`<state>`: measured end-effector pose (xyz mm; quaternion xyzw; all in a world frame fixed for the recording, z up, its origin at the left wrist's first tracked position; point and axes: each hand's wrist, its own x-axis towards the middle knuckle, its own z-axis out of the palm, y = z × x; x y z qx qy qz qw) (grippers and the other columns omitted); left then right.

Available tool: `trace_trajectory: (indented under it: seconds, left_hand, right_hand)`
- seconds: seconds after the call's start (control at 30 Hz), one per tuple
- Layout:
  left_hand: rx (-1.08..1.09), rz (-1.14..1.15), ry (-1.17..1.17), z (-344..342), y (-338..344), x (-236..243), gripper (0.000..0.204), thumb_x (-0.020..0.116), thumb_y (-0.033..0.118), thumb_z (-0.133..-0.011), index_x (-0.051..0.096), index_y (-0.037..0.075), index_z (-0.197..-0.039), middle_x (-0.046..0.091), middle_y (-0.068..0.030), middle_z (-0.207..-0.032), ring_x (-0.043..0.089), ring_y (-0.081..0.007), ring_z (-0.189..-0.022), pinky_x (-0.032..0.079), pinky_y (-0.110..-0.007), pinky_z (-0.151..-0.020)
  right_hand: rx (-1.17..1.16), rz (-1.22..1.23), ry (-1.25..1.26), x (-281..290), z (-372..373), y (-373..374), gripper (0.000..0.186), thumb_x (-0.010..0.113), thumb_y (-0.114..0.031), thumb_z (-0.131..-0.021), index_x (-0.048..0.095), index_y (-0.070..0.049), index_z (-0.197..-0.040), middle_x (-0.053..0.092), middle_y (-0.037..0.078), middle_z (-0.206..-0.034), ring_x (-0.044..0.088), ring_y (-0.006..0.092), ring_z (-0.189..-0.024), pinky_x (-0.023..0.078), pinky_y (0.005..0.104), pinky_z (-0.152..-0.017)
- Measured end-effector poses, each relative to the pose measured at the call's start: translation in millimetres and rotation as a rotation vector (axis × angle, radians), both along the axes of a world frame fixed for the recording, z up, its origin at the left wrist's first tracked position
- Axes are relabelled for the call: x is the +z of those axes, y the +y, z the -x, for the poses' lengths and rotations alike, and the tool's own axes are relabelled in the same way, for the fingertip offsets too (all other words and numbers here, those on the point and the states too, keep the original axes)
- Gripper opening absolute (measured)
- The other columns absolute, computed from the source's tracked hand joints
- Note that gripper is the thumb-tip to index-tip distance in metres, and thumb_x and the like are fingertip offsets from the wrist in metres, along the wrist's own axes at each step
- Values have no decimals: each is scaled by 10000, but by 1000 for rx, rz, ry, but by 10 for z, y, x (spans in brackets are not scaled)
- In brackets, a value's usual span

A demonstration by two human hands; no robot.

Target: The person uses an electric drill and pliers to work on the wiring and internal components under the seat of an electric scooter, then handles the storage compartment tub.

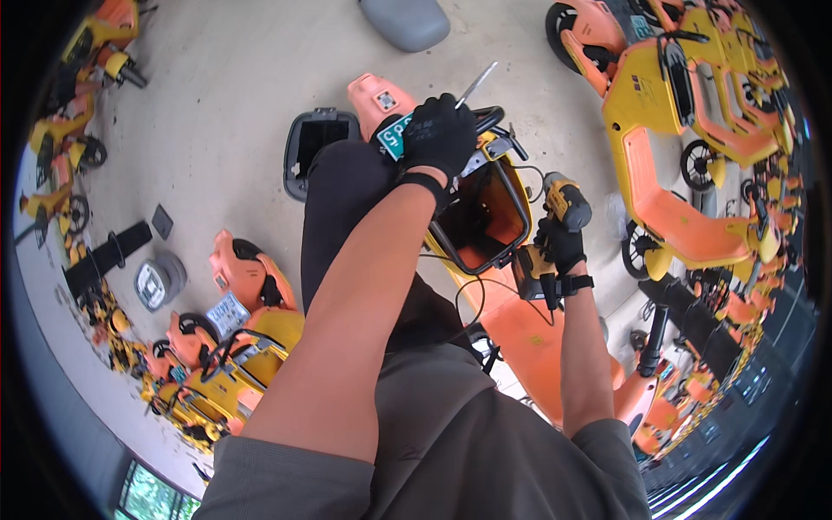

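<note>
My left hand, in a black glove, is closed on a thin silver metal tool above a green plate at the rear of a coral and yellow scooter. My right hand, also gloved, grips a yellow and black cordless drill, held upright beside the scooter's open storage compartment. Dark cables hang below the drill and compartment. My left leg is beside the scooter, partly behind my left forearm.
A dark open lid lies left of the scooter and a grey seat beyond it. More coral and yellow scooters stand right and lower left. Another grey seat and black strips lie on the floor.
</note>
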<state>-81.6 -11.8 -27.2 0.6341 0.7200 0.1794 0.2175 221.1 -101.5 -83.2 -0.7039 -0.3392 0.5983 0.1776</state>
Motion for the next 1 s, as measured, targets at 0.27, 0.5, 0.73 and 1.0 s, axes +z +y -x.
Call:
trace_trajectory:
  seconds: [0.27,0.5,0.73,1.0]
  left_hand:
    - [-87,-11,78,15,-5,-261,143,467,174,-834,567,73,-827,573,-136,-877,603,-300,-807,477,-425,-670]
    - [-106,37,48,66,19,-192,196,518,206,-839,556,14,-837,589,-200,-870,604,-348,-821,471,-433,-714]
    - [27,81,-89,28,31,-250,331,397,292,-906,540,2,-838,610,-235,-844,581,-406,-829,450,-470,-721]
    - [-17,24,-56,8,6,-217,286,390,260,-914,504,21,-805,602,-204,-834,571,-404,-818,440,-488,-677]
  right_hand:
    - [-216,-72,-13,-184,-56,-739,82,626,-95,-764,588,-52,-822,584,51,-635,566,159,-522,444,287,-452]
    - [267,-794,-718,-428,142,-913,212,630,-106,-815,558,-24,-996,610,75,-895,608,191,-822,502,318,-683]
    - [-503,-105,-43,-683,334,-1270,305,607,-228,-875,550,-86,-1140,604,13,-1025,570,123,-907,466,262,-774]
    - [-369,-55,-316,-1035,447,-1572,438,694,-158,-764,489,-70,-1141,600,118,-1086,584,263,-1017,470,348,-860]
